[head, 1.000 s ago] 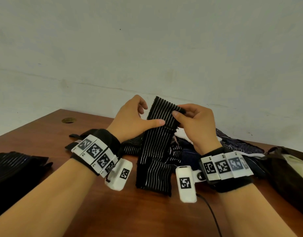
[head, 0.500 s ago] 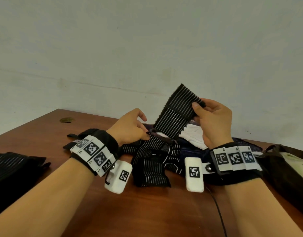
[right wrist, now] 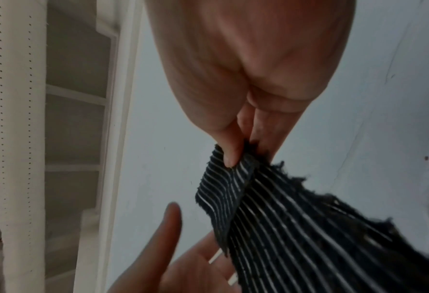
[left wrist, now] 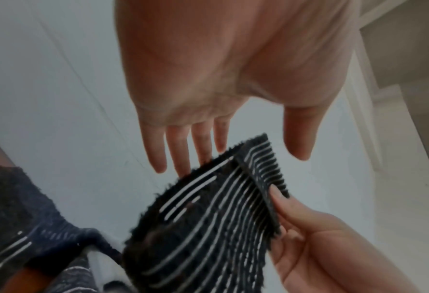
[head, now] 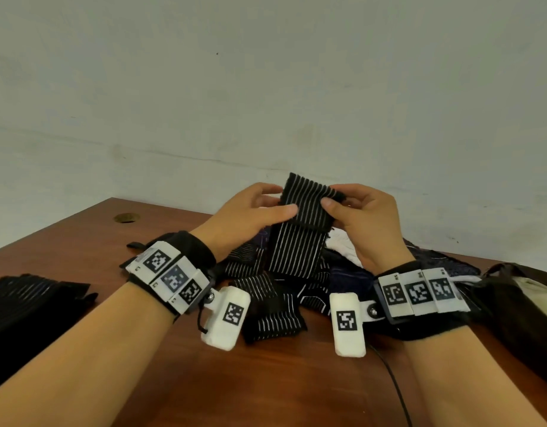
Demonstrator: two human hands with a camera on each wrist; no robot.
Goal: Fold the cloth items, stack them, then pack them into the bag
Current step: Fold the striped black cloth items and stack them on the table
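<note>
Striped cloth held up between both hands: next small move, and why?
Probably close the left hand on the free top corner. The right hand already pinches its corner of the striped cloth; in the left wrist view the left fingers are straight, with the thumb clear of the fabric. With both corners held, the cloth could be laid flat on the table to fold.

Even, diffuse light in the head view, without glare; soft shadows beneath both wrists. Both wrist views dimmer, greyish, motion-blurred near the fingers, with straight lines bowed toward the edges.
</note>
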